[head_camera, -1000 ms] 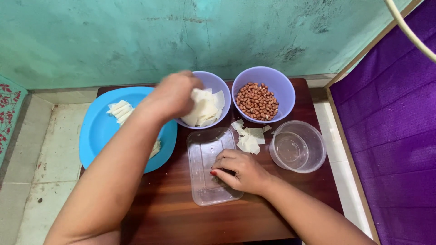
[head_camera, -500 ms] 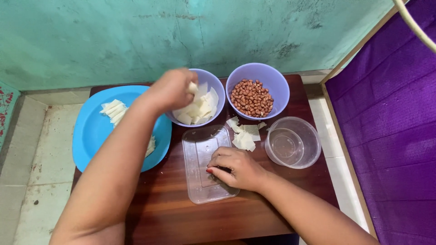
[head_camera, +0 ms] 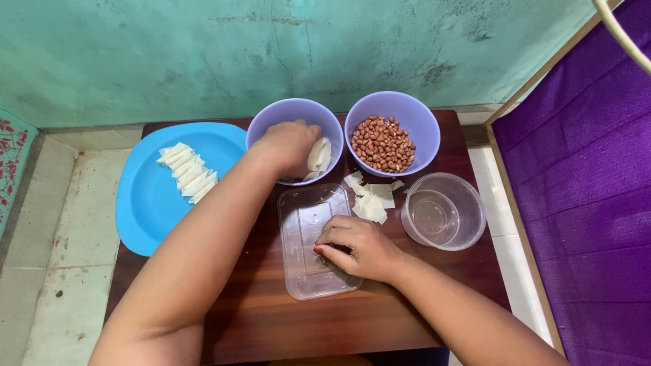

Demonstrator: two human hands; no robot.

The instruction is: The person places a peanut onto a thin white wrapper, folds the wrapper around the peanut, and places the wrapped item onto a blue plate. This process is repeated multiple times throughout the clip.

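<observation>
Our left hand (head_camera: 288, 146) was down in the lavender bowl (head_camera: 271, 122), fingers curled on the pale wrapper sheets (head_camera: 319, 156); couldn't tell if it actually gripped one. Our right hand (head_camera: 356, 247) lay loosely closed on the clear plastic lid (head_camera: 305, 234) at table centre, w/ peanut bowl (head_camera: 383, 142), loose wrappers (head_camera: 371, 200) & clear tub (head_camera: 444, 210) nearby. Folded pieces (head_camera: 186, 173) sat on blue tray (head_camera: 146, 210).

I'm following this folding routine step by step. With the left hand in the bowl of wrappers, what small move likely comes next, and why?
Probably lift one wrapper out and bring it to the clear lid. The left hand is inside the bowl of wrappers, fingers on the pale wrappers, while the right hand rests on that lid, which looks bare. Folded pieces already lie on the blue plate.
</observation>
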